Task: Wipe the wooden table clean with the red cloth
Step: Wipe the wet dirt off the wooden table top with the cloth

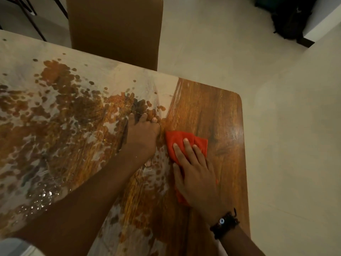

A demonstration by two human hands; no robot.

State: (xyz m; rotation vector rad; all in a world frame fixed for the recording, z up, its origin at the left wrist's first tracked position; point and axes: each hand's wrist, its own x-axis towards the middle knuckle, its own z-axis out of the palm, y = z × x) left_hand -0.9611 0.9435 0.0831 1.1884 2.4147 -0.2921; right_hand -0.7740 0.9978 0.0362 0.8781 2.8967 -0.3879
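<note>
The wooden table (212, 111) fills the lower left; its right strip shows bare brown wood, while the rest carries a whitish film broken by wet brown spots (60, 108). A red cloth (177, 141) lies flat on the wood near the film's edge. My right hand (195, 170) presses down on the red cloth, fingers spread. My left hand (143, 135) rests flat on the wet film just left of the cloth, fingers together, holding nothing.
A brown chair back (114, 30) stands against the table's far edge. Pale floor (286, 126) lies beyond the table's right edge and rounded corner. Dark bags (289, 17) sit on the floor at the top right. Thin black legs (31, 17) show at the top left.
</note>
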